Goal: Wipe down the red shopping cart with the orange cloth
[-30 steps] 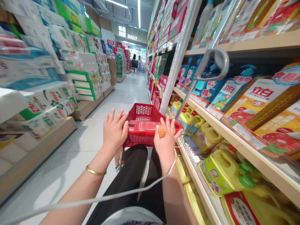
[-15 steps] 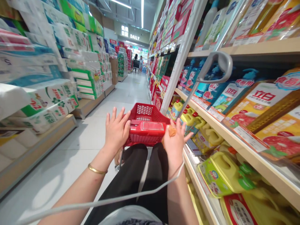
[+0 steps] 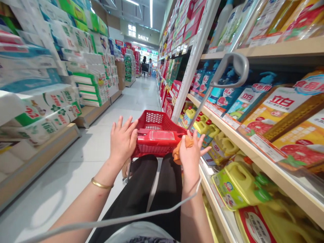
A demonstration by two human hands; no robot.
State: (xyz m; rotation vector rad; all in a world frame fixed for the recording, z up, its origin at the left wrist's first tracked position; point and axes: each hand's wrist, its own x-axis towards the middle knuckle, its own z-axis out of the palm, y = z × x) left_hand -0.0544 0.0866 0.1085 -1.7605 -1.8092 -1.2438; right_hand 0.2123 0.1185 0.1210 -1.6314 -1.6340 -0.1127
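A red plastic shopping basket [image 3: 155, 117] with perforated sides is in front of my legs. My left hand [image 3: 123, 140] rests at the left end of its red handle bar [image 3: 158, 135], fingers spread. At the right end is my right hand [image 3: 190, 151], with a crumpled orange cloth [image 3: 177, 153] held between thumb and palm while the other fingers spread outward. A grey pole with a loop handle [image 3: 244, 69] slants up to the right from near the right hand. Where its lower end attaches is hidden.
Shelves on the right hold detergent bottles [image 3: 273, 108] and yellow jugs [image 3: 238, 184]. Packs of tissue paper [image 3: 55, 101] are stacked on the left. The tiled aisle [image 3: 134, 96] runs ahead to two people far off. A white cable [image 3: 113, 222] crosses the foreground.
The view has shifted slightly. More of the orange cloth shows beneath my right hand, whose fingers have tilted a little outward. My left hand stays by the basket's handle bar.
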